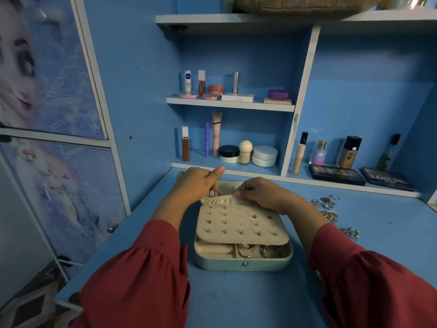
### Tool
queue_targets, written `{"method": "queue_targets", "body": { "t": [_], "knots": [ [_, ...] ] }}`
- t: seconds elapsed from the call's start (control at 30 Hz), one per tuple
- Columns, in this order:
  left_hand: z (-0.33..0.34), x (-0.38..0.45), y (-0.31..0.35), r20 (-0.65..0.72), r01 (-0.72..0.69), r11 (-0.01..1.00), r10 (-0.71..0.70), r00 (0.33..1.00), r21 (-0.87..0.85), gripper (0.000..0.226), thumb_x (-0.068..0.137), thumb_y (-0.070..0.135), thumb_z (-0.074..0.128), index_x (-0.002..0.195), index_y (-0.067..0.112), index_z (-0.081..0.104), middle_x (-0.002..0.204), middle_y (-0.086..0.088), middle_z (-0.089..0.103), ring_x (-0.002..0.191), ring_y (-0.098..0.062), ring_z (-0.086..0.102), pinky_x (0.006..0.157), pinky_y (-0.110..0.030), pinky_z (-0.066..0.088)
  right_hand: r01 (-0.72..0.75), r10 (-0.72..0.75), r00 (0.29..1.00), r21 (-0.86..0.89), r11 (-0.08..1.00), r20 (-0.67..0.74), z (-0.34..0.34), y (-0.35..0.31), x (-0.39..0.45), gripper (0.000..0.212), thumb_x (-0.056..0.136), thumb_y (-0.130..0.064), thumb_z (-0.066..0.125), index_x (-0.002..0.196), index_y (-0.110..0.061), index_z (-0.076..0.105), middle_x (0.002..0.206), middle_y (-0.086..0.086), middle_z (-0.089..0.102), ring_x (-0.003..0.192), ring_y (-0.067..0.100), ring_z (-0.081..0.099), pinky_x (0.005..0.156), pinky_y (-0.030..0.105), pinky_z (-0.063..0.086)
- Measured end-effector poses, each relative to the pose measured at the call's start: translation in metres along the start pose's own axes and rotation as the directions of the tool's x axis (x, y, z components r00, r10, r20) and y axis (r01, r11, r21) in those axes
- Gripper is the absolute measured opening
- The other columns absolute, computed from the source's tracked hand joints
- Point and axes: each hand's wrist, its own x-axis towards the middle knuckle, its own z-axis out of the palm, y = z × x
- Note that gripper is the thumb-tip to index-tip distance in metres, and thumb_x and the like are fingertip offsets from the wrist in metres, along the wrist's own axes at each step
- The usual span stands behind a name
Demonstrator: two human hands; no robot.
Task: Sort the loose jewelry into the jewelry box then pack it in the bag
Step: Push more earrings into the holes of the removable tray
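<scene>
A pale green jewelry box (243, 262) lies open on the blue desk, its cream earring panel (241, 224) studded with several earring posts. Rings and hoops show in the front compartments (257, 252). My left hand (198, 183) pinches a small gold piece of jewelry (214, 193) at the box's far left corner, over the elastic cream pocket (220, 200). The pocket's edge is pinched and held by my right hand (260, 192). Loose rings and earrings (327, 205) lie in a heap on the desk to the right. No bag is identifiable.
Cosmetics bottles and jars (246, 152) fill the shelves behind the box. Two eyeshadow palettes (335, 174) and foundation bottles stand at the back right. More loose earrings (352, 233) lie near my right sleeve. A cupboard with a printed door is to the left.
</scene>
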Motion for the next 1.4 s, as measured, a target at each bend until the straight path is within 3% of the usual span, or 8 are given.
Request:
{"method": "queue_targets", "body": {
  "t": [0.1,0.37,0.57,0.73,0.87,1.0,1.17,1.4],
  "knots": [
    [0.001,0.001,0.000,0.024,-0.041,0.984,0.038,0.999,0.175,0.071,0.094,0.064,0.023,0.070,0.022,0.075,0.085,0.005,0.071,0.096,-0.014,0.058,0.104,-0.043,0.034,0.001,-0.001,1.000,0.008,1.000,-0.005,0.000,0.001,0.000,0.015,0.096,-0.030,0.055,0.096,-0.019,0.065,0.084,-0.010,0.060,0.081,0.007,0.054,0.065,0.018,0.038],
    [0.008,0.005,-0.002,0.063,-0.054,0.949,0.036,0.997,0.311,0.077,0.095,0.063,0.019,0.063,0.013,0.069,0.080,-0.004,0.062,0.107,-0.019,0.046,0.099,-0.040,0.029,-0.013,0.013,1.000,0.008,1.000,-0.004,0.001,0.001,0.001,0.017,0.096,-0.030,0.054,0.099,-0.018,0.066,0.088,-0.008,0.060,0.088,0.011,0.055,0.068,0.020,0.039],
    [0.011,0.006,0.000,0.116,-0.015,0.961,-0.018,0.993,0.276,0.070,0.093,0.066,0.016,0.059,0.024,0.060,0.087,-0.001,0.061,0.117,-0.021,0.040,0.104,-0.043,0.024,-0.019,0.019,1.000,0.001,1.000,-0.010,0.002,0.001,0.002,0.018,0.096,-0.030,0.054,0.100,-0.017,0.066,0.089,-0.007,0.061,0.087,0.011,0.055,0.066,0.019,0.039],
    [-0.003,0.004,-0.004,-0.127,0.048,0.962,-0.014,0.992,0.270,0.071,0.097,0.058,0.020,0.067,0.019,0.070,0.094,-0.001,0.066,0.116,-0.023,0.044,0.101,-0.042,0.024,-0.015,0.015,1.000,-0.007,1.000,-0.026,0.002,0.001,0.003,0.011,0.095,-0.028,0.056,0.093,-0.021,0.065,0.090,-0.008,0.061,0.088,0.011,0.055,0.068,0.018,0.041],
    [-0.008,0.002,-0.004,-0.155,0.067,0.941,-0.015,0.988,0.331,0.072,0.097,0.059,0.025,0.070,0.015,0.075,0.100,-0.006,0.065,0.119,-0.022,0.043,0.103,-0.039,0.023,0.031,-0.033,0.999,-0.073,0.997,-0.017,0.005,-0.004,0.006,0.014,0.093,-0.032,0.058,0.103,-0.027,0.066,0.107,-0.011,0.059,0.102,0.010,0.053,0.085,0.023,0.039],
    [-0.007,0.002,-0.002,-0.108,0.044,0.932,-0.006,0.994,0.359,0.071,0.095,0.061,0.028,0.068,0.016,0.075,0.087,-0.003,0.060,0.119,-0.021,0.042,0.104,-0.039,0.022,0.061,-0.033,0.994,-0.263,0.963,0.109,0.011,-0.012,0.008,0.040,0.093,-0.051,0.049,0.131,-0.039,0.052,0.139,-0.010,0.048,0.125,0.013,0.044,0.109,0.036,0.032],
    [-0.006,0.002,0.001,-0.038,0.034,0.924,-0.021,0.999,0.381,0.071,0.095,0.062,0.027,0.072,0.017,0.077,0.084,-0.001,0.054,0.121,-0.021,0.041,0.106,-0.040,0.023,0.032,0.022,0.991,-0.394,0.918,0.132,0.016,-0.018,0.009,0.045,0.096,-0.058,0.032,0.138,-0.045,0.042,0.151,-0.007,0.037,0.138,0.018,0.033,0.114,0.043,0.022],
    [-0.007,0.003,0.001,-0.046,0.030,0.947,-0.016,0.999,0.321,0.069,0.096,0.060,0.027,0.064,0.022,0.073,0.072,0.008,0.052,0.117,-0.020,0.043,0.103,-0.040,0.024,0.019,-0.008,0.995,-0.110,0.994,0.098,0.011,-0.017,0.004,0.041,0.097,-0.050,0.040,0.133,-0.034,0.054,0.144,-0.006,0.046,0.131,0.016,0.040,0.113,0.037,0.025]
  ]
}}
